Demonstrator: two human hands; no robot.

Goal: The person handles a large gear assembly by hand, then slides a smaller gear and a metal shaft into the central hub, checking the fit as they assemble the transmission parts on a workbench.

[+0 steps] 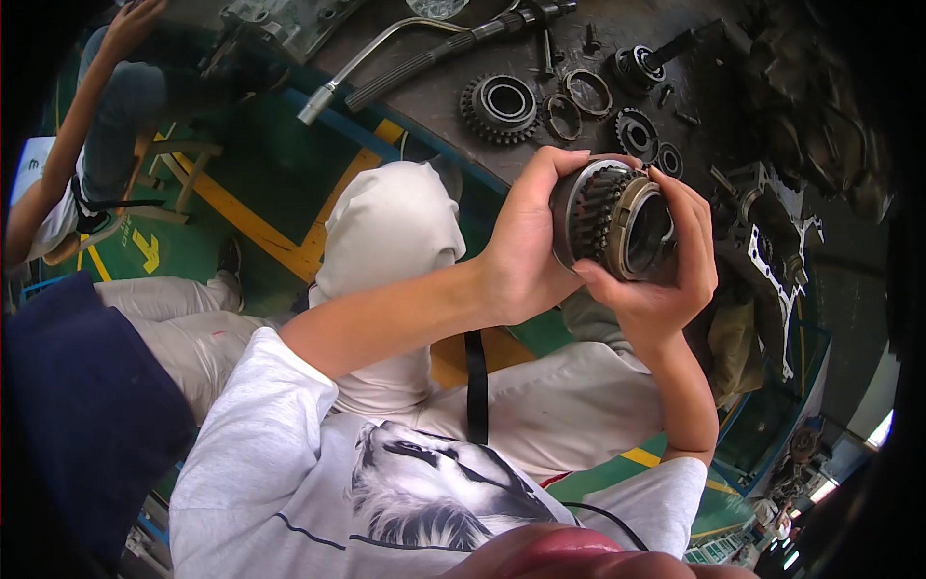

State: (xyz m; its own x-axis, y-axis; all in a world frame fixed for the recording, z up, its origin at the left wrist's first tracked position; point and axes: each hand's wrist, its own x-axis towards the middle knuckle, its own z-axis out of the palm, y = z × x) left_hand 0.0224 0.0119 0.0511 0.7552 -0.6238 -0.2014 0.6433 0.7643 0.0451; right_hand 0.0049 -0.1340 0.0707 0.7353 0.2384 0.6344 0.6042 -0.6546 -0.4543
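My left hand [526, 232] and my right hand [666, 289] hold a gear assembly [595, 207] between them, raised in front of the workbench's near edge. It is a dark steel stack with a row of teeth around it and a brass-coloured synchronizer ring [627, 224] on its right face. My left fingers and palm wrap its left side. The right thumb presses low on the ring, while the other right fingers curl over its far right edge. Part of the assembly's underside is hidden by my hands.
On the dark workbench [439, 116] lie a loose gear [500, 108], thin rings [586, 94], a splined shaft [424, 68] and a socket wrench [362, 60]. A metal housing [776, 256] stands at the right. People sit to my left, one with a bare arm [72, 159] raised.
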